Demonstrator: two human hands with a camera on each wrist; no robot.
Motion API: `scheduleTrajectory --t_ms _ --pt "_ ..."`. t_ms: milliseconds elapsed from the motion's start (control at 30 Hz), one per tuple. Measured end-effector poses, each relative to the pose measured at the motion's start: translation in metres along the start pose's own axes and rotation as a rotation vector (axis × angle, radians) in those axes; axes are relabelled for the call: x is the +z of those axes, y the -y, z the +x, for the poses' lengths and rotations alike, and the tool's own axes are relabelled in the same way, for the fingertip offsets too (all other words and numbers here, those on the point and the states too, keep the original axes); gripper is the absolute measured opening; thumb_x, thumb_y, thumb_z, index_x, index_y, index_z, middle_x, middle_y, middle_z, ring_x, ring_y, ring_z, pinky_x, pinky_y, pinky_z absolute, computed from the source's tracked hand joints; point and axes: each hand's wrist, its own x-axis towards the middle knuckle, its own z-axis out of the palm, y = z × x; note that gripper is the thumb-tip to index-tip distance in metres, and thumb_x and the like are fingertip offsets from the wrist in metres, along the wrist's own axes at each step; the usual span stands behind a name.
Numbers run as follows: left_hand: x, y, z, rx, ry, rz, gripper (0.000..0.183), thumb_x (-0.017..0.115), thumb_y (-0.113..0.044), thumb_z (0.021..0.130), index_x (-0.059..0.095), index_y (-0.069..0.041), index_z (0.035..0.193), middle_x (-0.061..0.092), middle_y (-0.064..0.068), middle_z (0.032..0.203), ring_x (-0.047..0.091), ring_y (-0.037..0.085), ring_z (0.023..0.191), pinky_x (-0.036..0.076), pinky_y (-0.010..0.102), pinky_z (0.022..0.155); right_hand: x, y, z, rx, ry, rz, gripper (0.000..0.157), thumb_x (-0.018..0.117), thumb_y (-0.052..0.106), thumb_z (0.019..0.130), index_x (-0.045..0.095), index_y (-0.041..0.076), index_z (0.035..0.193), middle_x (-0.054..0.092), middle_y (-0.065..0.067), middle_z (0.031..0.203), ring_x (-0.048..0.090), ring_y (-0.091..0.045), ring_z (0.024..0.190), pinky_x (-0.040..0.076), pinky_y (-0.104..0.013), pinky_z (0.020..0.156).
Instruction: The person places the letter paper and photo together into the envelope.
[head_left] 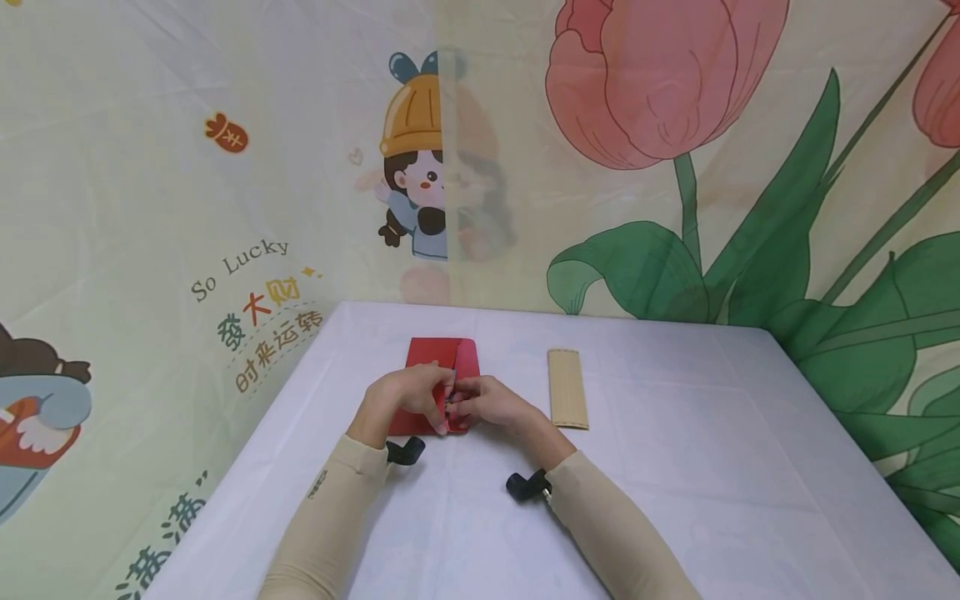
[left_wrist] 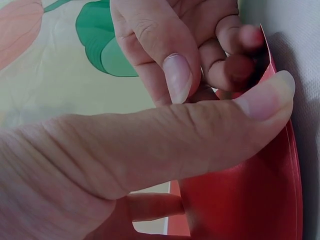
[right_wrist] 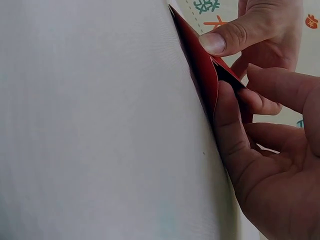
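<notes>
A red paper envelope [head_left: 422, 352] lies on the white table with its lighter red flap [head_left: 468, 358] turned out to the right. My left hand [head_left: 411, 392] pinches the envelope near its mouth, its thumb [left_wrist: 265, 97] on the near side and fingers behind. The mouth gapes in the right wrist view. My right hand [head_left: 491, 402] is at this opening, with a finger [right_wrist: 230, 120] reaching inside against the lower red wall [right_wrist: 202, 75]. Its other fingers are apart and loosely bent, and some fingertips are hidden in the envelope.
A beige slatted bamboo strip [head_left: 567, 387] lies to the right of the hands on the white-covered table [head_left: 712, 450]. Printed cloth [head_left: 510, 275] hangs behind and along the left side. Black camera mounts [head_left: 406, 451] stick out at both wrists.
</notes>
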Motion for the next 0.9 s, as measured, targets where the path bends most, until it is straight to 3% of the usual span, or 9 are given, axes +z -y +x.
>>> scheduleTrajectory --t_ms 333,533,600,733,900 --pt "0.001 0.0 0.001 -0.009 -0.004 -0.001 0.056 0.1 -0.034 0.064 0.066 -0.023 0.108 0.044 0.016 0.16 0.044 0.034 0.14 0.056 0.056 0.096 -0.002 0.003 -0.002 0.001 -0.035 0.035 0.05 0.073 0.012 0.096 0.058 0.007 0.143 0.063 -0.013 0.115 0.064 -0.021 0.094 0.06 -0.03 0.072" --pt "0.001 -0.002 0.001 -0.037 -0.006 -0.002 0.08 0.1 -0.034 0.065 0.065 -0.024 0.136 0.038 0.016 0.165 0.037 0.036 0.149 0.05 0.062 0.104 -0.007 0.006 -0.005 -0.027 -0.121 -0.003 0.056 0.073 0.024 0.097 0.055 0.009 0.148 0.065 -0.007 0.124 0.062 -0.027 0.105 0.059 -0.034 0.075" --pt "0.001 -0.002 0.001 -0.037 -0.004 0.004 0.076 0.1 -0.034 0.065 0.067 -0.023 0.131 0.038 0.015 0.165 0.038 0.035 0.147 0.052 0.061 0.103 -0.009 0.008 -0.007 -0.028 -0.147 -0.036 0.059 0.074 0.029 0.097 0.054 0.009 0.149 0.065 -0.008 0.127 0.063 -0.03 0.107 0.06 -0.038 0.078" --pt "0.001 -0.003 0.002 -0.024 -0.001 0.012 0.055 0.1 -0.035 0.065 0.068 -0.021 0.108 0.04 0.016 0.164 0.042 0.034 0.143 0.054 0.058 0.1 -0.012 0.013 -0.012 -0.027 -0.203 -0.125 0.068 0.075 0.036 0.095 0.05 0.009 0.152 0.061 -0.01 0.139 0.06 -0.031 0.116 0.06 -0.045 0.089" --pt "0.002 -0.002 0.001 -0.024 -0.008 0.005 0.054 0.1 -0.035 0.064 0.067 -0.021 0.104 0.043 0.016 0.161 0.043 0.033 0.139 0.056 0.056 0.097 -0.016 0.018 -0.014 -0.066 -0.261 -0.266 0.073 0.073 0.04 0.096 0.045 0.009 0.156 0.053 -0.013 0.153 0.052 -0.036 0.136 0.051 -0.056 0.106"
